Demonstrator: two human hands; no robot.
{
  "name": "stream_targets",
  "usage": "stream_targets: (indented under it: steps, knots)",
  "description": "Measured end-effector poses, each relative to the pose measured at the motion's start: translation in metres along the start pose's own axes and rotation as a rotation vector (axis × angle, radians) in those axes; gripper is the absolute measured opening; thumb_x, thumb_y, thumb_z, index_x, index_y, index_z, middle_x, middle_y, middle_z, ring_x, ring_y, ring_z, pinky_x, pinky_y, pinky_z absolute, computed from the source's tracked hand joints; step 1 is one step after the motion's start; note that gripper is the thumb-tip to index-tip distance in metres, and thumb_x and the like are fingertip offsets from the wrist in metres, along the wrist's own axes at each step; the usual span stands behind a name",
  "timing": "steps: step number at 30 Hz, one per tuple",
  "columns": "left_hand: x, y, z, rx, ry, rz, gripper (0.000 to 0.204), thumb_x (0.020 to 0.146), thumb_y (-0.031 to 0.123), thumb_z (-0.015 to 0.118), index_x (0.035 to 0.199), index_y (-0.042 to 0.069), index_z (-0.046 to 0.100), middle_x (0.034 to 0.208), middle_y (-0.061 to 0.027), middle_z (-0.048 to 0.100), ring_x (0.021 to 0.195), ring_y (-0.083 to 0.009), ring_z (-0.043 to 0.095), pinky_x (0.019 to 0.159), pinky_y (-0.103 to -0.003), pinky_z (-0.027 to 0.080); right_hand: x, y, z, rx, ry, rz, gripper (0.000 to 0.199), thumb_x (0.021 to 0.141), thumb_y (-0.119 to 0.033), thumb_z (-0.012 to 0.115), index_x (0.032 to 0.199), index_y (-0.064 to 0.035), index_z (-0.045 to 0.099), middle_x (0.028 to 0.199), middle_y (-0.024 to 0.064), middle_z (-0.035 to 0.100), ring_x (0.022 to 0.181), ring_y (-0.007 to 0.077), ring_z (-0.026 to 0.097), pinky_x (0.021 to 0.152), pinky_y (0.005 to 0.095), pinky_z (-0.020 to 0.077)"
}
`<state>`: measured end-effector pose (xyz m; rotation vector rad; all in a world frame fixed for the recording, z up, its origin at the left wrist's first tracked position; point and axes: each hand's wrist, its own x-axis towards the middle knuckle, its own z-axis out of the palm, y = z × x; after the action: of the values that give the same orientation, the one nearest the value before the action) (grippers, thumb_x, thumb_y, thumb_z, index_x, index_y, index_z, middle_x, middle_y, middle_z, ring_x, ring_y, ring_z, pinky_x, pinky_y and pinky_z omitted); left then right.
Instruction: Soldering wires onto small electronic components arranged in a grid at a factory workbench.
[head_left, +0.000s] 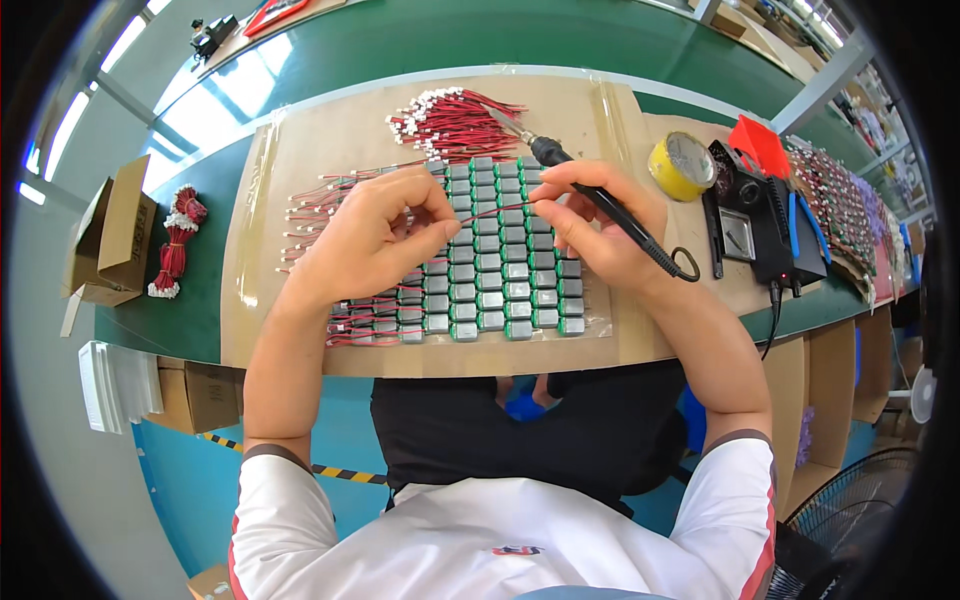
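Between my two hands a thin red-and-black wire lead (497,211) is stretched above rows of small grey-and-green battery packs (490,280). My left hand (385,230) is closed, pinching the lead's left end between thumb and forefinger. The thumb and fingertips of my right hand (610,225) pinch its other end. That same hand also carries a soldering iron (612,207), its black handle lying across the fingers and its tip pointing up and left. Packs in the left columns have red leads with white connectors attached. Behind them lies a pile of loose red leads (455,118).
At the right stand a yellow solder spool (683,165), a black soldering station (765,220), a red holder (760,147) and a blue-handled tool (795,225). An open cardboard box (125,235) and bundled leads (178,245) lie left. A fan (860,510) stands lower right.
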<state>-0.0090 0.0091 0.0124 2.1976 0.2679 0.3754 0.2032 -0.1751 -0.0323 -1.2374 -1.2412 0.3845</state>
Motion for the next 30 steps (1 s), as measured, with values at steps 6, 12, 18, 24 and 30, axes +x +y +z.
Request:
stream_targets:
  steps: [6, 12, 18, 24, 30]
  knots:
    - [0.0, 0.004, 0.003, 0.113, -0.019, 0.138, 0.013, 0.092, 0.008, 0.077, 0.102, 0.002, 0.074, 0.095, -0.0044, 0.073, 0.082, -0.0142, 0.068, 0.067, -0.029, 0.051, -0.003, -0.003, 0.005, -0.009, -0.02, -0.033, 0.028, 0.09, 0.006, 0.078, 0.116, -0.0035, 0.074, 0.094, 0.0046, 0.078, 0.062, 0.0049, 0.066, 0.056, 0.0206, 0.0513]
    - [0.0, 0.005, 0.013, -0.02, -0.07, 0.103, 0.018, 0.092, 0.012, 0.081, 0.107, 0.002, 0.078, 0.091, -0.0057, 0.078, 0.081, -0.0145, 0.071, 0.072, -0.03, 0.055, -0.004, 0.0, 0.013, -0.053, -0.127, -0.131, 0.028, 0.089, 0.004, 0.08, 0.115, -0.0053, 0.074, 0.093, 0.004, 0.078, 0.06, 0.0038, 0.064, 0.052, 0.0198, 0.0481]
    - [-0.002, 0.004, 0.017, -0.185, -0.07, -0.071, 0.01, 0.097, 0.008, 0.077, 0.101, 0.0, 0.076, 0.088, -0.0042, 0.077, 0.078, -0.0095, 0.071, 0.071, -0.026, 0.056, -0.002, 0.003, 0.018, -0.105, -0.138, -0.187, 0.028, 0.088, 0.004, 0.082, 0.112, -0.0055, 0.074, 0.092, 0.0046, 0.078, 0.062, 0.0042, 0.064, 0.054, 0.0196, 0.0485]
    - [-0.005, 0.01, 0.006, -0.283, -0.015, -0.224, 0.008, 0.097, 0.007, 0.077, 0.096, -0.001, 0.076, 0.083, -0.0026, 0.075, 0.074, -0.0067, 0.071, 0.062, -0.021, 0.054, -0.004, -0.006, 0.013, -0.13, -0.209, -0.137, 0.03, 0.092, 0.001, 0.078, 0.122, -0.0029, 0.075, 0.092, 0.0064, 0.079, 0.066, 0.0073, 0.067, 0.057, 0.0223, 0.0537]
    - [-0.009, -0.004, -0.023, -0.026, -0.252, -0.313, 0.008, 0.088, 0.004, 0.08, 0.089, -0.001, 0.075, 0.073, -0.0009, 0.071, 0.066, -0.0036, 0.064, 0.06, -0.02, 0.051, -0.012, 0.006, -0.012, -0.104, -0.245, -0.11, 0.073, 0.102, -0.047, 0.07, 0.151, 0.0044, 0.055, 0.105, 0.0153, 0.079, 0.077, 0.0152, 0.073, 0.068, 0.0284, 0.0609]
